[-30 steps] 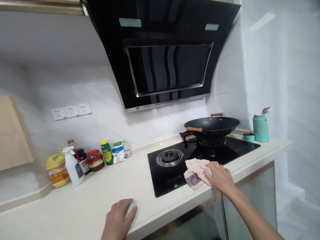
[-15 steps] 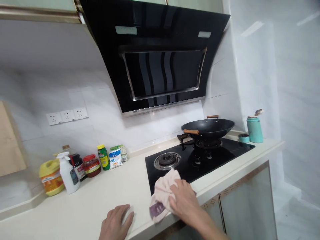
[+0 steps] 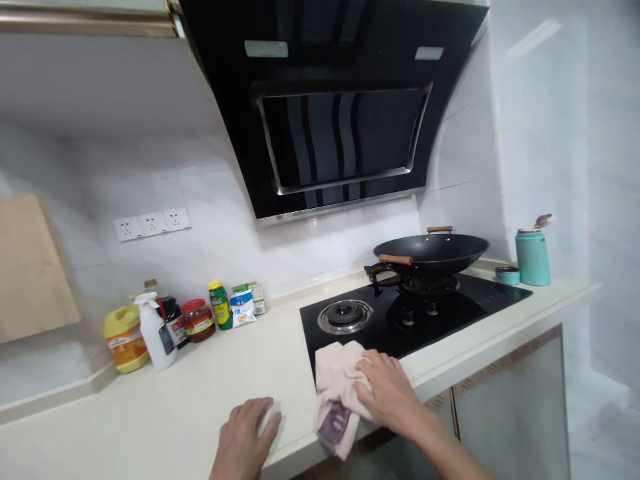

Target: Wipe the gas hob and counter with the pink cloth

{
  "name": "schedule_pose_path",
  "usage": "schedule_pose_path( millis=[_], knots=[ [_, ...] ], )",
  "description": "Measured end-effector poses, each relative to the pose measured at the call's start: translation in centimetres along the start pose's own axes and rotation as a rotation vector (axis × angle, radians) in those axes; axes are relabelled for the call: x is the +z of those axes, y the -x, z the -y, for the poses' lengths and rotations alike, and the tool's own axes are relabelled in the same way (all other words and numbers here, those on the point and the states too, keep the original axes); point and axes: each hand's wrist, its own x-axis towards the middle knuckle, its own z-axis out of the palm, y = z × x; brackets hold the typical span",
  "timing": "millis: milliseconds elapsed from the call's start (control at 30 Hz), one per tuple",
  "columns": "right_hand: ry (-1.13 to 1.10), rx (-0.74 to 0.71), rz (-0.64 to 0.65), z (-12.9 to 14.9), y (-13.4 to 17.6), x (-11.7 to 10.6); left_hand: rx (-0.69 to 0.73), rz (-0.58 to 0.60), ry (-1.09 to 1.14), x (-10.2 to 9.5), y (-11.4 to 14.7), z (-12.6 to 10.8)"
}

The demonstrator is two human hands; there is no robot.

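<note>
A pale pink cloth with a purple patch is bunched under my right hand, whose fingers are curled onto it. The cloth lies over the front left corner of the black gas stove, and its lower end hangs past the counter's front edge. To the left, my left hand rests by the counter edge with thumb and fingers apart, holding nothing. The left burner is bare, just behind the cloth. A black wok with wooden handles sits over the right burner.
Along the wall at left stand a yellow jug, a white spray bottle, a red-lidded jar, a green bottle and a white packet. A turquoise canister stands at right. The range hood overhangs the stove.
The camera view has shifted, so the scene sits farther right. My right hand has drawn the cloth slightly toward the counter's front edge, and the cloth has changed its folds.
</note>
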Motion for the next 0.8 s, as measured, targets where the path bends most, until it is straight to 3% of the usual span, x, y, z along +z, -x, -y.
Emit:
schedule_pose_path(
  millis=[167, 300, 500, 800],
  knots=[
    [0.177, 0.143, -0.053, -4.5, 0.0, -0.9, -0.013, -0.015, 0.015, -0.4, 0.4, -0.7],
    [0.243, 0.194, -0.068, -5.4, -0.3, -0.8, -0.021, -0.016, 0.013, -0.5, 0.6, -1.1],
    [0.177, 0.122, 0.005, -1.3, -1.2, 0.0, -0.011, -0.022, -0.01, -0.1, 0.2, -0.4],
    [-0.016, -0.066, 0.165, 6.1, -3.3, 2.9, 0.009, -0.024, -0.041, 0.1, -0.2, 0.2]
  ],
)
